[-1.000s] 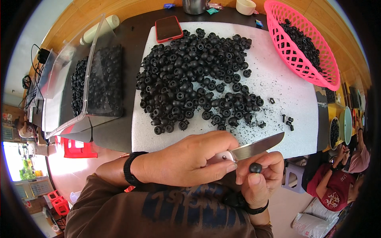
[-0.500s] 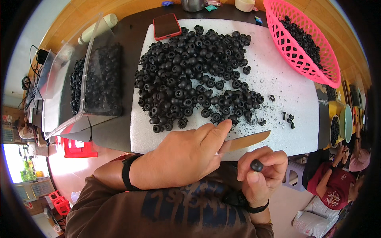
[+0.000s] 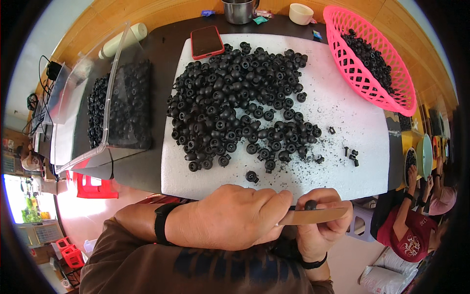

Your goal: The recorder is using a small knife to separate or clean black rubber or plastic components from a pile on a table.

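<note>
My left hand (image 3: 240,215) is closed round the hidden handle of a knife. The knife blade (image 3: 318,216) points right and lies across the front of my right hand (image 3: 323,228). Between the fingers of that hand is a small round black plastic part (image 3: 310,205), its upper side showing just above the blade. Beyond both hands, a large heap of black plastic parts (image 3: 230,93), rounded with ring-like openings, covers much of a white foam board (image 3: 362,161). One loose black part (image 3: 251,176) lies on the board just beyond my left hand.
Small trimmings (image 3: 352,156) and black crumbs dot the board's right side. A pink basket (image 3: 338,59) of black parts stands far right, a clear bin (image 3: 105,132) of them left. A red-edged phone (image 3: 206,42) and metal cup (image 3: 238,12) sit at the back. Co-workers (image 3: 409,230) are at right.
My left hand has drawn back from the heap, bringing the knife blade against the black part in my right hand. The loose part near the board's front edge has come into view.
</note>
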A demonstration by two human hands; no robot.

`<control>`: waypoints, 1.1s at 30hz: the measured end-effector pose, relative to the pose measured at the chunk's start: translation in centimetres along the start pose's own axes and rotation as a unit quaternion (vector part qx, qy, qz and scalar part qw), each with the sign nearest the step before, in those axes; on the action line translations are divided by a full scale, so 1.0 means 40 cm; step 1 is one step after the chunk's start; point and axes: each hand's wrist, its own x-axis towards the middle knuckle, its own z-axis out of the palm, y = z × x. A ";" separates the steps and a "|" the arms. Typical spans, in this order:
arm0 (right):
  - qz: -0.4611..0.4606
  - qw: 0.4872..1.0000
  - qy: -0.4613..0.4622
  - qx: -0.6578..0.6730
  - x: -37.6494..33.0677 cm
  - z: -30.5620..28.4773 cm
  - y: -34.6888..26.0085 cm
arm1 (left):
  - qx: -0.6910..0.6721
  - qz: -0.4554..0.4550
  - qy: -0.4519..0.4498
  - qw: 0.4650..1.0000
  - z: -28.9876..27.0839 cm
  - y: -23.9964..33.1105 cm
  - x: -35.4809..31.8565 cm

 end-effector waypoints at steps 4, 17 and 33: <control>0.016 0.999 0.003 0.039 0.002 0.001 0.002 | -0.005 0.004 0.016 1.000 0.009 -0.006 0.002; 0.139 0.956 0.036 0.256 0.019 0.013 0.004 | -0.037 -0.011 0.017 0.999 0.013 -0.014 0.014; 0.265 0.921 0.002 0.285 0.010 0.018 -0.011 | -0.075 0.032 0.033 0.996 0.021 -0.034 -0.001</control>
